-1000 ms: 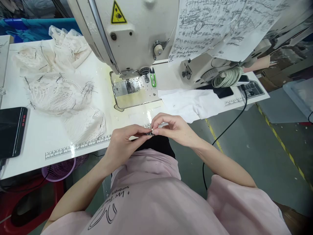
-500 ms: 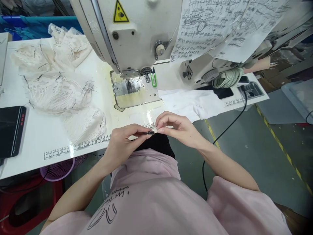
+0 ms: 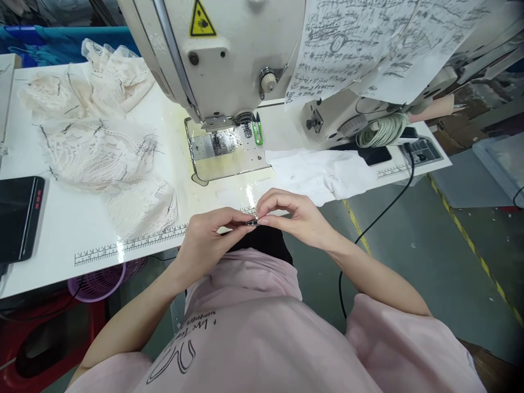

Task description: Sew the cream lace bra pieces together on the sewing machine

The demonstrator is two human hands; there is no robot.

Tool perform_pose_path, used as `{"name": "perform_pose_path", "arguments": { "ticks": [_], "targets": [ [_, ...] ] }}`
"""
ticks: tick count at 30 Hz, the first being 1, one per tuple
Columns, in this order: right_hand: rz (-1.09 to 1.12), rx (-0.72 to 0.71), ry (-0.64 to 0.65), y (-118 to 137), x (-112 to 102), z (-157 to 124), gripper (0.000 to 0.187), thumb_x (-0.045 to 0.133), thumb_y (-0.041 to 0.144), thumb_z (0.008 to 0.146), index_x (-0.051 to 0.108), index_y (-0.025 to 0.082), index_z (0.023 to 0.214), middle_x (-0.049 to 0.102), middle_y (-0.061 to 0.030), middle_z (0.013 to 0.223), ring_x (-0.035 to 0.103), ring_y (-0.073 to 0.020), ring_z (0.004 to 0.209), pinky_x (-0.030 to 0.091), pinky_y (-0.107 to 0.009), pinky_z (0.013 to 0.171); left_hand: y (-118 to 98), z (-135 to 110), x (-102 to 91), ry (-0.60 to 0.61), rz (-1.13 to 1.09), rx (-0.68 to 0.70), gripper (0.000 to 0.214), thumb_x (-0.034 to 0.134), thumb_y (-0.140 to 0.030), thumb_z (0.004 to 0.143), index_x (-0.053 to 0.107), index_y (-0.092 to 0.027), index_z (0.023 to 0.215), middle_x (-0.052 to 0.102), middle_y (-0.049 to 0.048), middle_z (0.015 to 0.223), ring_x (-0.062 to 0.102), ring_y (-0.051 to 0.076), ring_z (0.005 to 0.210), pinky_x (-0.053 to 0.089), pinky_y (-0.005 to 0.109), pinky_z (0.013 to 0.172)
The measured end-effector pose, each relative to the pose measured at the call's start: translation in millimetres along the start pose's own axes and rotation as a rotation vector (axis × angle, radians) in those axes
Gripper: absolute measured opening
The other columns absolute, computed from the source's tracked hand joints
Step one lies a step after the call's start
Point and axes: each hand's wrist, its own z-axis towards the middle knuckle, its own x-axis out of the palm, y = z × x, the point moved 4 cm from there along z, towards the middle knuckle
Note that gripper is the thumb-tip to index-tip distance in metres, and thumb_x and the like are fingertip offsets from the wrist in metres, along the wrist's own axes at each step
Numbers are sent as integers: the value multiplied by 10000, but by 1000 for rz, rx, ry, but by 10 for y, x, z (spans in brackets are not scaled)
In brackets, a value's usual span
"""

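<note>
My left hand (image 3: 208, 240) pinches a small dark metal part (image 3: 250, 222) at the table's front edge, just below the printed ruler (image 3: 131, 245). My right hand (image 3: 292, 215) meets it from the right, thumb and fingertips closed on the same small part. What the part is I cannot make out. Both hands hover in front of the white sewing machine (image 3: 216, 54) and its metal needle plate (image 3: 223, 150).
Cream lace fabric (image 3: 94, 147) is heaped on the table's left. A black tablet (image 3: 18, 215) lies at the far left. Green thread snips (image 3: 257, 131) sit by the needle. White cloth (image 3: 323, 172) lies to the right, papers (image 3: 368, 43) hang above, a purple basket (image 3: 102, 281) sits below.
My right fingers drew slightly away from the small part half a second ago and have closed back onto it. The left hand stayed put.
</note>
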Motion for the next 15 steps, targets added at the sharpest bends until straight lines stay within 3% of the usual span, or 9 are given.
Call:
{"name": "perform_pose_path", "arguments": {
  "ticks": [8, 15],
  "targets": [
    [-43, 26, 70, 24, 28, -13, 83, 612, 252, 917, 633, 184, 875, 599, -6, 946, 579, -101, 884, 466, -260, 852, -4, -19, 29, 10, 10, 17, 113, 740, -215, 827, 727, -243, 935, 744, -48, 853, 684, 83, 738, 559, 145, 667],
    [-64, -2, 19, 33, -9, -12, 82, 598, 244, 922, 614, 184, 868, 580, -9, 922, 563, -106, 858, 462, -261, 826, -12, -8, 39, 3, 9, 25, 118, 744, -209, 823, 723, -236, 936, 746, -45, 860, 684, 81, 743, 556, 145, 678]
  ]
}}
